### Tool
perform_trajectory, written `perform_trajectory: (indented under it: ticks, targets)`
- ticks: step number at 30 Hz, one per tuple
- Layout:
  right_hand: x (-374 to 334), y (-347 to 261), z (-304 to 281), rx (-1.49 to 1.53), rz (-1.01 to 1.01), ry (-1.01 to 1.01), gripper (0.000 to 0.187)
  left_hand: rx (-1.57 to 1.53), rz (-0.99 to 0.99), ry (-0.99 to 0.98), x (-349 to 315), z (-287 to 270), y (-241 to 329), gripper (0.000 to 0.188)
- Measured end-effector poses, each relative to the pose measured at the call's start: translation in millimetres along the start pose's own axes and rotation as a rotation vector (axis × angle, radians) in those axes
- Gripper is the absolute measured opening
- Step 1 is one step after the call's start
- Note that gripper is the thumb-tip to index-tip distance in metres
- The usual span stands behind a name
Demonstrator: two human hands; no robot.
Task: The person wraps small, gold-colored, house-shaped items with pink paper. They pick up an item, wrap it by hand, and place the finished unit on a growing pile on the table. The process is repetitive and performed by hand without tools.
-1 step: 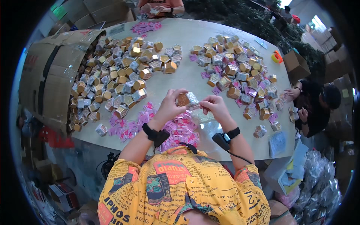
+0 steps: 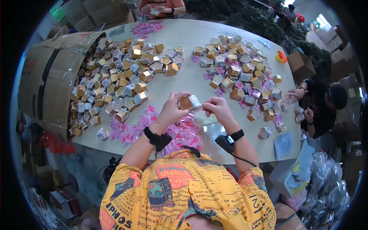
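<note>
Over the middle of the table, my left hand (image 2: pixel 174 106) is closed around a small box (image 2: pixel 195 102) with a glittery silver face and gold-brown sides. My right hand (image 2: pixel 216 106) pinches at the box's right edge; anything between those fingertips is too small to make out. Below the hands lies a heap of pink printed slips (image 2: pixel 184 132). A large pile of similar gold and silver boxes (image 2: pixel 122 73) spreads across the left of the table. Another pile (image 2: pixel 237 69), with pink slips mixed in, covers the right.
A big cardboard carton (image 2: pixel 53 84) lies on its side at the left, its mouth toward the pile. An orange tape roll (image 2: pixel 281 57) and a clear plastic packet (image 2: pixel 283 146) sit on the table (image 2: pixel 191 34). Co-workers handle things at the far edge and at the right.
The picture has shifted slightly. Both hands stay at the same box, with almost no change in their grip.
</note>
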State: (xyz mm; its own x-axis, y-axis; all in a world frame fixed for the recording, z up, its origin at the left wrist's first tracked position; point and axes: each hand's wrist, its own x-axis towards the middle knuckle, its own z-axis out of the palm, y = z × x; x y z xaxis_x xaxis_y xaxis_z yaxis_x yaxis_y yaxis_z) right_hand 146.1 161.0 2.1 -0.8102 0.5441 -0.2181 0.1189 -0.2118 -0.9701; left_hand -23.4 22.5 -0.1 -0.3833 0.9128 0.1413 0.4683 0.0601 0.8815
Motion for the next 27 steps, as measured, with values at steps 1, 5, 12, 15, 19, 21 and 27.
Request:
perform_trajectory:
  ticks: [1,5,12,15,19,21,27]
  targets:
    - [2,1,1,0.016,-0.008,0.007,0.012,0.033,0.013,-0.013,-1,-1,1,0.054]
    - [-1,1,1,-0.088,-0.027,-0.036,0.011,-0.050,-0.037,-0.028,-2,9,-5,0.053]
    - [2,26,-14,-0.211,0.042,-0.067,0.010,0.028,-0.107,-0.137,-5,29,-24,0.054]
    - [7,41,-34,-0.367,0.004,-0.026,0.012,-0.054,-0.200,-0.249,-4,46,-46,0.063]
    - [-3,15,-100,-0.958,-0.165,0.460,0.012,0.160,-0.069,-0.340,-9,66,-59,0.070]
    - [-14,-13,-126,-1.019,-0.321,0.838,0.010,0.377,0.048,-0.425,-13,70,-59,0.068]
    - [-44,55,-100,-1.237,-0.061,0.334,0.012,0.672,0.213,-0.682,-30,103,-66,0.068]
